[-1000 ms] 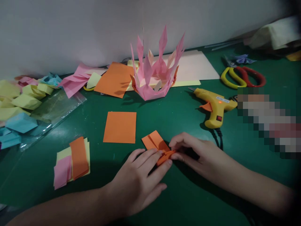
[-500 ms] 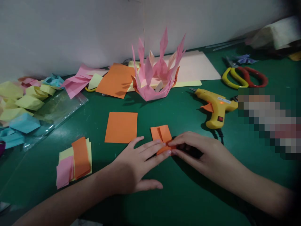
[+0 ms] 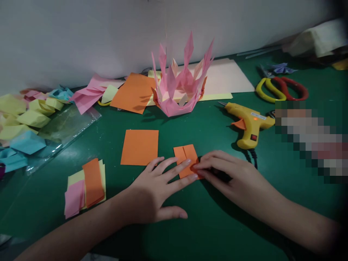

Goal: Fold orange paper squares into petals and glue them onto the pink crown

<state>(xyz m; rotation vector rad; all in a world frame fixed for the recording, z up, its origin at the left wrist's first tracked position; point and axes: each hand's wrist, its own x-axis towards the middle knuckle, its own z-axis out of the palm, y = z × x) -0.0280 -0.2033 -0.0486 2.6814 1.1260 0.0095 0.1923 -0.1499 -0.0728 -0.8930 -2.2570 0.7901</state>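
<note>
A small folded orange paper (image 3: 187, 154) lies on the green table, with a crease line down its middle. My left hand (image 3: 160, 188) is spread, its fingertips resting on the paper's lower part. At the paper's lower right corner, my right hand (image 3: 225, 170) is closed, thumb and fingers pinching the edge. A flat orange square sheet (image 3: 140, 146) lies just beyond my left fingers. Left of my forearm sits a small stack of orange, pink and yellow paper pieces (image 3: 94, 183).
A pink origami piece with tall points (image 3: 179, 105) stands at the back. To the right are a yellow glue gun (image 3: 247, 121) with a lit light and scissors with red and yellow handles (image 3: 292, 88). Yellow and blue folded papers (image 3: 29, 141) lie left on a clear plastic bag (image 3: 73, 123).
The lower edge of the small orange paper, raised and curved before, now lies flat. My left fingers have spread a little further over it; my right hand has shifted slightly left.
</note>
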